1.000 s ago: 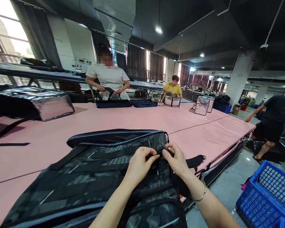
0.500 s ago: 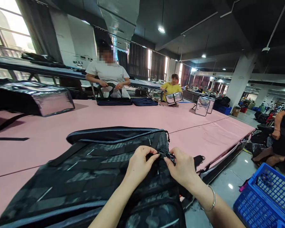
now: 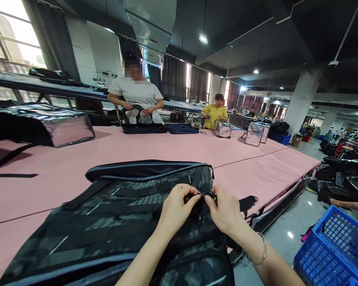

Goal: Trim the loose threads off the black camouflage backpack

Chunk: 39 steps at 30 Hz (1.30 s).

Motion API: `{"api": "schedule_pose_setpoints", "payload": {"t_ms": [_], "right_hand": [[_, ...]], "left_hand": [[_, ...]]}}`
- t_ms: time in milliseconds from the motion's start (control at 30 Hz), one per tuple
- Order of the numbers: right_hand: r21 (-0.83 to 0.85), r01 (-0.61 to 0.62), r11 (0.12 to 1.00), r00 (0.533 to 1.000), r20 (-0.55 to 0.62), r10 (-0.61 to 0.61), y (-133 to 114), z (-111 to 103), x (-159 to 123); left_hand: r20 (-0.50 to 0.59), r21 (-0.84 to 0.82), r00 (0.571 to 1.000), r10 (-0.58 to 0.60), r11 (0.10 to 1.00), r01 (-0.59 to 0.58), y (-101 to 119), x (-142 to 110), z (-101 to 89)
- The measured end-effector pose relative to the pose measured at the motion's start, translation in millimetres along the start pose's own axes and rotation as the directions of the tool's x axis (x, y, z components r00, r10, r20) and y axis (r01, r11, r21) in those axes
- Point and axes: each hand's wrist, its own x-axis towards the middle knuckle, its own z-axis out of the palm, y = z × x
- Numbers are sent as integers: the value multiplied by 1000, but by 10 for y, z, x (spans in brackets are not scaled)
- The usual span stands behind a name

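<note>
A black and grey camouflage backpack lies on the pink-covered table with its blue-edged zip openings parted. Over its right side, my left hand pinches the end of a thin black strap between thumb and fingertips. Close beside it, my right hand has its fingers closed on a small black buckle, which is partly hidden by the fingers. Fingertips of both hands are nearly touching. A metal bangle circles my right wrist.
Pink cloth covers the table. Silver-lined bags stand at the left and others at the far right. Two people work across the table. A blue crate is on the floor at right, with someone's arm beside it.
My right hand has shifted slightly left, closer to my left hand, and covers more of the buckle. Across the table, a silver bag has been turned. The person at right has bent lower.
</note>
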Motion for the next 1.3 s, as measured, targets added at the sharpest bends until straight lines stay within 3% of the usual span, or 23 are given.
{"api": "schedule_pose_setpoints", "payload": {"t_ms": [67, 133, 233, 300, 367, 467, 633, 700, 767, 833, 933, 1067, 1300], "right_hand": [[-77, -14, 997, 1000, 13, 15, -67, -52, 9], [-47, -36, 998, 999, 0, 36, -89, -56, 52], [131, -84, 988, 994, -62, 93, -31, 81, 159], [355, -108, 929, 984, -97, 152, 38, 243, 229], [656, -128, 744, 973, -61, 221, 110, 395, 277], [925, -177, 336, 965, 96, 245, 222, 443, 296], [991, -131, -32, 979, 135, 151, 275, -78, 201], [985, -129, -111, 986, 140, 92, 203, -279, 151], [984, -157, -83, 980, 166, 107, 126, -352, 118], [987, -162, -16, 966, 162, 203, 86, -299, 97], [982, -118, 150, 951, 68, 301, 110, -106, 59], [880, -40, 473, 976, -66, 206, 169, 84, -30], [596, 54, 801, 990, -138, 35, 111, 57, -166]], "left_hand": [[-2, -23, 1000, 4, 1000, -4, -9, -2, -6], [-5, -43, 1000, 3, 999, -3, -24, -5, -14], [-12, -56, 1000, 14, 998, -15, -20, -20, -26], [-19, -44, 999, 44, 998, -45, 23, -37, -33], [-28, -16, 996, 89, 996, -89, 89, -53, -39], [-38, 31, 989, 141, 990, -140, 148, -57, -51], [6, 23, 997, 78, 997, -78, 17, -15, -69], [8, 1, 998, 70, 998, -70, -31, -12, -76], [0, -4, 998, 69, 998, -69, -47, -25, -84], [2, 17, 998, 63, 998, -63, -46, -45, -89], [42, 31, 998, 40, 999, -41, -42, -67, -86], [43, 6, 999, 4, 1000, -4, -9, -67, -85], [-57, 38, 998, 18, 999, -16, 70, -87, -105]]}}
